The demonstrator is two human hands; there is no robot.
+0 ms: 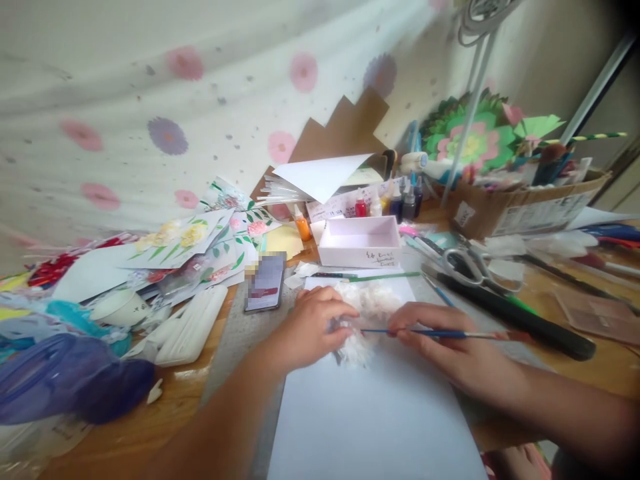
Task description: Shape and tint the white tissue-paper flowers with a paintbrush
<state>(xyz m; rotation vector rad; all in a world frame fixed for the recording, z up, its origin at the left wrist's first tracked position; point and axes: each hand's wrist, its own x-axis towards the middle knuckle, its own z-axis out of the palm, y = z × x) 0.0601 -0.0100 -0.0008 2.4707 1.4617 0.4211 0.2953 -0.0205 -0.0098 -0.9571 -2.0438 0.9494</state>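
Note:
My left hand (315, 327) is closed, thumb and fingers pinching a white fluffy piece (356, 352) that looks like fringed paper or petals. In my right hand (435, 333) is a thin paintbrush (443, 333) with a blue handle. Its bristle end points right, and the narrow handle tip reaches the fluffy piece by my left fingers. Both hands are over a white paper sheet (370, 413). Just behind them lies a pile of pale fluffy pieces (373, 298), partly covered by my fingers.
A white open box (359, 257) stands behind the pile. A phone (267, 283) lies left of it, with painted flower sheets (185, 237) beyond. Scissors (465, 267) and a long black tool (530, 320) lie right, before a cardboard box (525, 207) of supplies.

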